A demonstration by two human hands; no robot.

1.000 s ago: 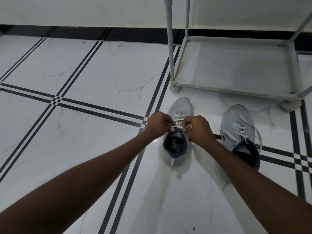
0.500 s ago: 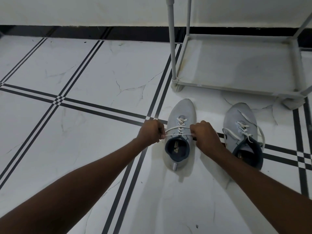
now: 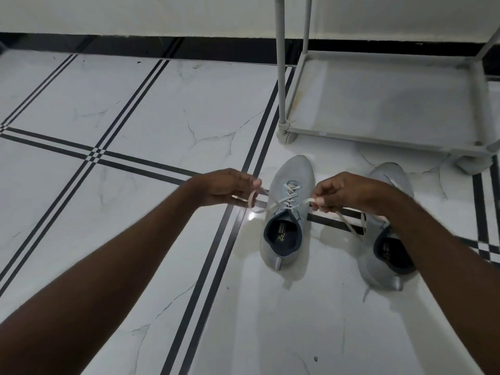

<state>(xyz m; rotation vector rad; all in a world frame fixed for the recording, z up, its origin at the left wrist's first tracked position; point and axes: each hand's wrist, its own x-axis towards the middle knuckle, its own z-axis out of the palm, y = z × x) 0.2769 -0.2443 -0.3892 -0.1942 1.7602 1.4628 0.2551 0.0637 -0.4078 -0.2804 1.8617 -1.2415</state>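
A grey sneaker [image 3: 290, 174] with a dark lining stands on the white tiled floor, toe pointing away from me. Its white lace [image 3: 273, 205] crosses over the tongue and runs out to both sides. My left hand [image 3: 228, 186] pinches the left lace end, held out to the left of the shoe. My right hand [image 3: 342, 192] pinches the right lace end to the right of the shoe. A second grey sneaker [image 3: 384, 255] stands to the right, partly hidden behind my right forearm, its laces loose.
A grey shoe rack [image 3: 378, 136] with thin poles stands just beyond the shoes at the right. The floor [image 3: 135, 104] has white marble tiles with black stripes. A black skirting runs along the far wall.
Both hands have moved apart from over the shoe's tongue, drawing the lace ends outward to left and right. The view has come closer to the shoes.
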